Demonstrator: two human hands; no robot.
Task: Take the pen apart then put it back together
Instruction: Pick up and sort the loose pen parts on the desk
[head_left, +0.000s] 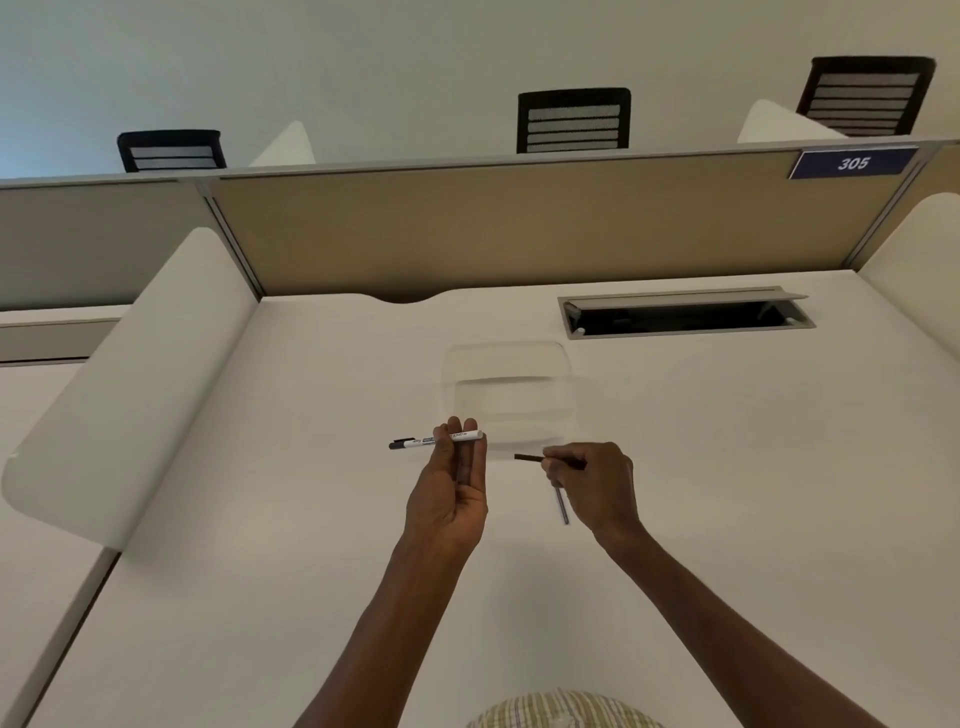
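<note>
Head view: a white bench (311, 545) carries the work area, bounded by curved white side dividers and a tan partition panel (519, 228) at the rear. A recessed cable tray (685, 315) is set into the bench at right rear; its lid stands raised, and the interior is dark, so its contents cannot be made out. A faint, clear tray-like item (506, 395) lies on the bench just beyond the hands; it appears to hold nothing, though the view of it is poor.

The left hand (449, 493) is raised palm-up and pinches the pen body (436, 439) between thumb and fingertips. The pen body is white with printed markings and a dark end. Its long axis runs nearly horizontal, left to right, with the dark end pointing left and the white end pointing right.

The right hand (592, 486) is clenched around two slender parts. A dark thin rod (527, 458) projects from the fingers and points left toward the white end of the pen body, apart from it. A second thin grey piece (561, 504) projects below the fingers and points down toward the wearer.

A blue plate (853, 163) reading 305 sits on the partition. Three chair backs (574, 122) show behind it.
</note>
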